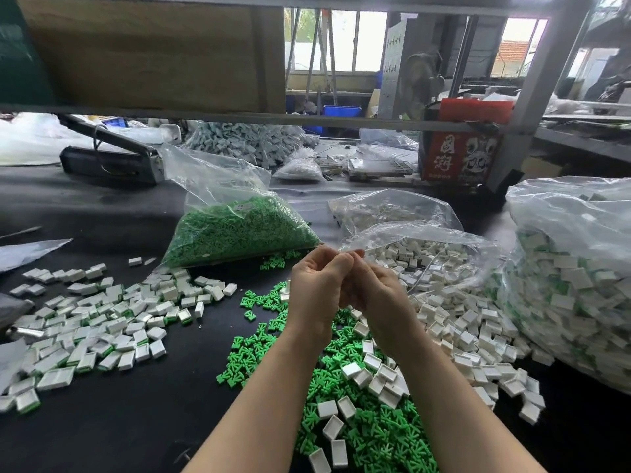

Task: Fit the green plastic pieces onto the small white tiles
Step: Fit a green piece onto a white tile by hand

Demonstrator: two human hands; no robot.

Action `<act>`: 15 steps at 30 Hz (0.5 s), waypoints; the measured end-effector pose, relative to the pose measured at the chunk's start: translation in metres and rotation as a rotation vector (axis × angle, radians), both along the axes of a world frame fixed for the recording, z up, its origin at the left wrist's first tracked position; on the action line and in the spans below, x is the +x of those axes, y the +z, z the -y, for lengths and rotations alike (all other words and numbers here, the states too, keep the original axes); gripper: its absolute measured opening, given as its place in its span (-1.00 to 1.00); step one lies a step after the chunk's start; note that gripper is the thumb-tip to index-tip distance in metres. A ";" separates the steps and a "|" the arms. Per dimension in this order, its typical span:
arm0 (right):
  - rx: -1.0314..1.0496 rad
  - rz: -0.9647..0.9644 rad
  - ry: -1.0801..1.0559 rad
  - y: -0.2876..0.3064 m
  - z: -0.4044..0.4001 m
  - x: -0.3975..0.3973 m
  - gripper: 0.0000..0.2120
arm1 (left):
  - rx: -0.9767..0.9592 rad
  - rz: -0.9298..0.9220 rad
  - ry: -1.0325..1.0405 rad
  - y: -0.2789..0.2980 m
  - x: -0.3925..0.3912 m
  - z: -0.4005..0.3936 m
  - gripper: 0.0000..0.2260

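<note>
My left hand [316, 288] and my right hand [379, 295] are raised together above the black table, fingers curled and fingertips meeting near the middle. Whatever they hold is hidden between the fingers. Below them lies a loose heap of green plastic pieces [358, 421] mixed with small white tiles [370, 367]. More white tiles [454, 315] spill from an open clear bag on the right. On the left spreads a pile of tiles with green fitted on them [102, 322].
A clear bag full of green pieces [239, 230] stands behind my hands. A big bag of fitted tiles [573, 288] fills the right side. A red box [461, 155], a grey tile heap [246, 141] and a metal shelf frame [307, 119] stand at the back.
</note>
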State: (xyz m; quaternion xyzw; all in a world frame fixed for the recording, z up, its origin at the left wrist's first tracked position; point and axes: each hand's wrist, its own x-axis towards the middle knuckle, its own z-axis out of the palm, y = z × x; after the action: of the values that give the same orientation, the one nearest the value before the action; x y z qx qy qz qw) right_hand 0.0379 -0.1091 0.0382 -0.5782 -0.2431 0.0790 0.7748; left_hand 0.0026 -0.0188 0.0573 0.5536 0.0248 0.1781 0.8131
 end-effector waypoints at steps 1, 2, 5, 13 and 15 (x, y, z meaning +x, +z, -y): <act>0.004 -0.005 -0.003 -0.001 0.000 0.000 -0.67 | -0.005 0.000 0.000 0.000 0.000 0.000 -0.62; 0.005 -0.006 -0.006 -0.001 0.000 0.001 -0.63 | -0.012 0.000 0.001 0.000 -0.001 0.001 -0.61; 0.003 -0.007 -0.007 -0.001 0.000 0.000 -0.62 | -0.031 -0.005 0.006 0.001 -0.002 0.002 -0.59; 0.003 -0.015 -0.027 0.002 -0.001 -0.005 -0.67 | -0.048 -0.020 0.010 0.002 -0.003 0.003 -0.56; 0.001 -0.016 -0.036 0.003 -0.001 -0.005 -0.66 | -0.050 -0.023 0.004 0.002 -0.003 0.003 -0.55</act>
State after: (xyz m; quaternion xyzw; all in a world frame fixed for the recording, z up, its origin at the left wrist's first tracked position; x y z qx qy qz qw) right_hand 0.0328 -0.1081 0.0410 -0.5814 -0.2264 0.0695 0.7784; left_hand -0.0002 -0.0214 0.0593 0.5349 0.0396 0.1725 0.8262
